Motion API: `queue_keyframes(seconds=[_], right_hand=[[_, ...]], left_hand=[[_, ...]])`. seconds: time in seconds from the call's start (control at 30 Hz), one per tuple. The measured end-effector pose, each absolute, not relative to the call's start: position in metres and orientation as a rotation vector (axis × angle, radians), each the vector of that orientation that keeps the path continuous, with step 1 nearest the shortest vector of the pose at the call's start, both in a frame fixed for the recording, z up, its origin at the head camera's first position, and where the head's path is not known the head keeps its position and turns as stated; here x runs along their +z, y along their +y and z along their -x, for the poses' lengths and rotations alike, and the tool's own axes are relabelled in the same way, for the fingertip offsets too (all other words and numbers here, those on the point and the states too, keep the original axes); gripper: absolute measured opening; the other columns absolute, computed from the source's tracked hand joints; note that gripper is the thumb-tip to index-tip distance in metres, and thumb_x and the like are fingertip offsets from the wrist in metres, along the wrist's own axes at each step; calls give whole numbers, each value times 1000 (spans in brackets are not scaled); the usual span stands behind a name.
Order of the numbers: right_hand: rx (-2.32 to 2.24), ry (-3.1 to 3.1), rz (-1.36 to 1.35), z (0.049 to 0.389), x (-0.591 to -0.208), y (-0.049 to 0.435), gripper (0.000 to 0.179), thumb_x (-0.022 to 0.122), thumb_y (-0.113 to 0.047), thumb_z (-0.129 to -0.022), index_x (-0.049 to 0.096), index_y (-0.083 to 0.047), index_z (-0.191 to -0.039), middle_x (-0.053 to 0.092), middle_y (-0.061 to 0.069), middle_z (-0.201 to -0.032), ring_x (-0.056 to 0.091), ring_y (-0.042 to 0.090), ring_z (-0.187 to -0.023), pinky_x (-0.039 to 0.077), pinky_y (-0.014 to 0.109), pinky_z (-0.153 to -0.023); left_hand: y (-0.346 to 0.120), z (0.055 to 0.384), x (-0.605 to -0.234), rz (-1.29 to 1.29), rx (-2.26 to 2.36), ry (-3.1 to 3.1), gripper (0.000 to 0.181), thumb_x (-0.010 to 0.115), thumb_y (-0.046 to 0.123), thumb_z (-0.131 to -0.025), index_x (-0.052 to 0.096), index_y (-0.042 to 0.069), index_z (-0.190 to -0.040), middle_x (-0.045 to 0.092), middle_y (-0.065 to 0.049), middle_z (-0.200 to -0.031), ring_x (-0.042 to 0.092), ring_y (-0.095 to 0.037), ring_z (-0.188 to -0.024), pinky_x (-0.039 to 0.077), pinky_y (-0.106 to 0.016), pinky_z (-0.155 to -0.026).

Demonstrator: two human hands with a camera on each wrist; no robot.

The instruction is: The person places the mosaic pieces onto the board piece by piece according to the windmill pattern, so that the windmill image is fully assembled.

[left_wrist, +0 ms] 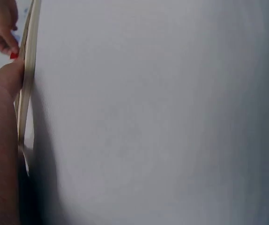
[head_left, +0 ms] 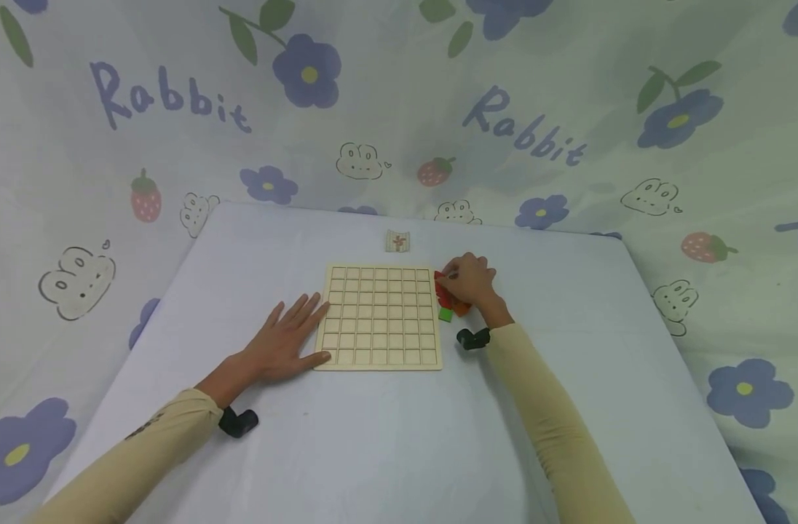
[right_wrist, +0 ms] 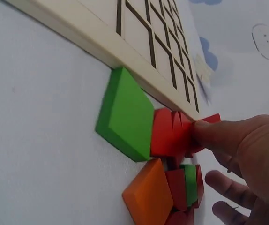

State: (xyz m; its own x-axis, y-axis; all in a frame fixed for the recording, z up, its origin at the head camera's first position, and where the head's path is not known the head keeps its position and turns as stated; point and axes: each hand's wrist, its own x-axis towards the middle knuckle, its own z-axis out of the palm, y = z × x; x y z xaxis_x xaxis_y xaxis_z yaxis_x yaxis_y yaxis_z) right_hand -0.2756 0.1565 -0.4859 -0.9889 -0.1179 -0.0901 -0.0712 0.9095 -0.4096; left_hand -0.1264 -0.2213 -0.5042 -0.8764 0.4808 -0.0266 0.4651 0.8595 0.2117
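A wooden grid board (head_left: 381, 319) with square cells lies flat on the white table. My left hand (head_left: 281, 351) rests at its left edge with fingers spread, fingertips and thumb overlapping the rim. Beyond the board's right edge, my right hand (head_left: 467, 282) pinches a small red block (right_wrist: 212, 118) between thumb and fingers. Right beside it are other red blocks (right_wrist: 168, 133) with notched edges, a green square block (right_wrist: 129, 117) against the board's side, and an orange block (right_wrist: 151, 192). The right hand partly hides this cluster in the head view.
A small card (head_left: 397, 241) with a reddish pinwheel-like pattern lies behind the board. Dark wrist devices (head_left: 239, 423) sit beneath both cuffs. A curtain (head_left: 399, 94) printed with flowers, rabbits and strawberries hangs behind and around the white table (head_left: 373, 437).
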Motion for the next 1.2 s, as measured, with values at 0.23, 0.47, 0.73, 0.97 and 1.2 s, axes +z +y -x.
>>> queue_keyframes(seconds=[0.23,0.47,0.73,0.97,1.2], right_hand=[[-883,2923,248,272,-479,154,19,73,-33,-88,73,-14,-90,68,1,-90,58,24,-94,39,51,-94],[-1182,2852,481,264,-468,130,11,74,-19,-87,75,-8,-88,71,2,-85,64,21,-82,54,39,-74],[-1234,2721,598,264,-472,98,13,71,-19,-92,77,-9,-99,71,0,-94,61,16,-81,52,30,-67],[-1148,2712,729,262,-475,76,14,68,-12,-93,77,-6,-102,72,4,-99,62,16,-81,52,30,-70],[-1099,2717,744,263,-480,67,14,67,-13,-95,77,-8,-102,72,4,-99,63,15,-80,53,31,-70]], left_hand=[[-224,126,-507,-766,379,2975,92,45,70,-91,18,14,-158,11,-11,-164,5,-32,-149,4,-61,-115],[-226,128,-514,-720,433,3007,94,47,74,-87,21,18,-158,13,-6,-164,6,-29,-149,3,-57,-117],[-227,126,-515,-668,571,3042,92,58,71,-83,34,17,-155,25,-7,-161,14,-30,-148,6,-55,-117],[-225,127,-517,-628,590,3058,92,59,73,-81,39,18,-153,29,-3,-159,16,-26,-148,7,-52,-118],[-221,124,-514,-615,614,3074,91,61,72,-80,43,18,-150,32,-1,-158,19,-26,-147,8,-51,-118]])
